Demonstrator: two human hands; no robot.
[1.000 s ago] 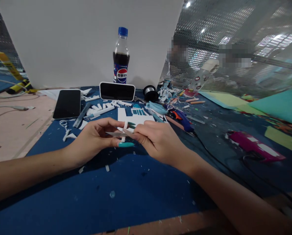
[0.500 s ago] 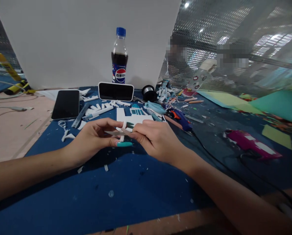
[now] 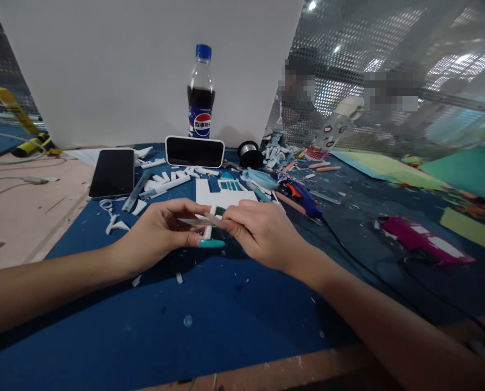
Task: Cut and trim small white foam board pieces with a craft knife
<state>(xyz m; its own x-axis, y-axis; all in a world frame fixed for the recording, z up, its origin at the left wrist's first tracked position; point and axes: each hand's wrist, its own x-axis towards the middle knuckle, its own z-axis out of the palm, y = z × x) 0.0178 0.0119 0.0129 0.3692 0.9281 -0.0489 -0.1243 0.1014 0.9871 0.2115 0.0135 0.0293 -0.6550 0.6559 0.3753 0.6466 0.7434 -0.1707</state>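
Observation:
A short white strip (image 3: 208, 231) stands nearly upright between the thumb and fingertips of my left hand (image 3: 159, 225), which has long teal nails. My right hand (image 3: 262, 233) is closed around a thin, flat, greyish blade (image 3: 194, 221). The blade points left and lies across the white strip, reaching into the gap of my left hand. Its handle end is hidden by my right fingers. Both hands are raised over the blue mat (image 3: 234, 320). Just behind them is a white cut sheet (image 3: 204, 191).
A cola bottle (image 3: 202, 100) stands behind a propped phone (image 3: 195, 153). At left lies a dark tablet-like device (image 3: 113, 172). White scraps (image 3: 167, 184) and a wire spool (image 3: 249, 155) are nearby. To the right are a blue glue gun (image 3: 305, 201) with its cord and a magenta tool (image 3: 425, 239).
Both hands keep nearly the same place and grip. The white strip leans slightly more to the right, and my left thumb is a touch lower. The view has shifted slightly.

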